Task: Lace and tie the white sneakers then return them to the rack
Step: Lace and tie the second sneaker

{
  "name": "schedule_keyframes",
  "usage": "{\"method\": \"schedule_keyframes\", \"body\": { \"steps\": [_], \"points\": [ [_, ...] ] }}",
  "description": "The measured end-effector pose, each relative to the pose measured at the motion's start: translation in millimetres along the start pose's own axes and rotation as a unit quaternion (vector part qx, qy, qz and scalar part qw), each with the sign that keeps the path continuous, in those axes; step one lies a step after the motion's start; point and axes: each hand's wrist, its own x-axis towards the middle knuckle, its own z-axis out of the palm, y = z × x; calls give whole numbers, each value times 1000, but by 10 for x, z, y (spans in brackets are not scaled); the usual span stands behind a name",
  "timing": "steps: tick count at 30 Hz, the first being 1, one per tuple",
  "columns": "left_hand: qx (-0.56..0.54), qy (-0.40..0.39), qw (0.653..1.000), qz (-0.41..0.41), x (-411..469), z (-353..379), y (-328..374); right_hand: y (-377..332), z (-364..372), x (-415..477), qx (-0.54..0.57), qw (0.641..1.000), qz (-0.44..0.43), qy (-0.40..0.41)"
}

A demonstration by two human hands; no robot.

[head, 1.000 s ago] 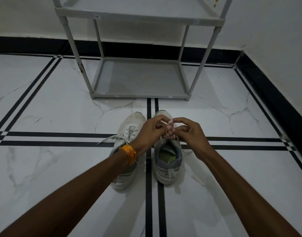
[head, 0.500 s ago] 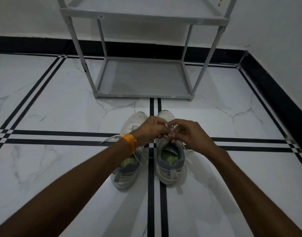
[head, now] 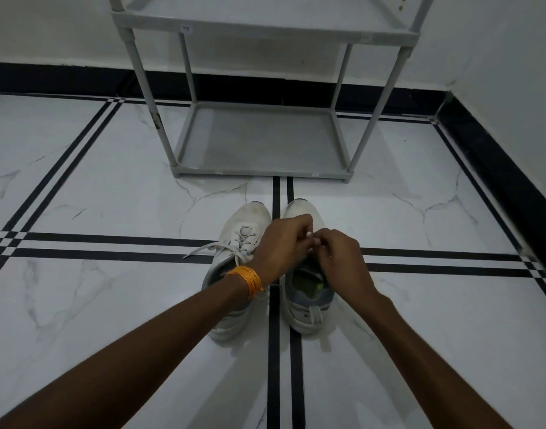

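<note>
Hands [head: 312,246] pinch together directly over right sneaker [head: 309,292].

The floor [head: 95,305] looks like polished white marble-pattern tile, glossy and smooth, with thin grey veins and inlaid black stripes. The skirting [head: 497,168] along the walls is black and faintly shiny. The shoe rack [head: 265,173] has matt grey tubes and joints that look like plastic, and its shelf panels [head: 262,140] have a dull, cloth-like finish. The white sneakers [head: 245,224] look like soft matt fabric, slightly scuffed, with flat woven laces [head: 203,249], grey padded collars and a yellow-green insole [head: 312,284]. An orange thread band [head: 248,280] wraps the left wrist.
</note>
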Motion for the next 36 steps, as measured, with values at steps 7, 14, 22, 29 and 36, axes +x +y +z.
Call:
{"method": "schedule_keyframes", "body": {
  "steps": [7,14,22,29,36],
  "points": [
    [33,21,994,97,-58,-6,-46,16,16,38,-47,998,-11,-41],
    [-45,-7,999,25,54,-10,-40,77,-111,-17,35,998,-4,-54],
    [-269,-122,926,-237,185,-129,-56,180,-35,-6,33,997,-24,68],
    [-343,-150,880,-294,152,-154,-32,104,-82,-70,-54,982,-111,143],
    [-340,-157,891,-256,136,-246,38,75,-94,34,4,994,-59,96]
  ]
}}
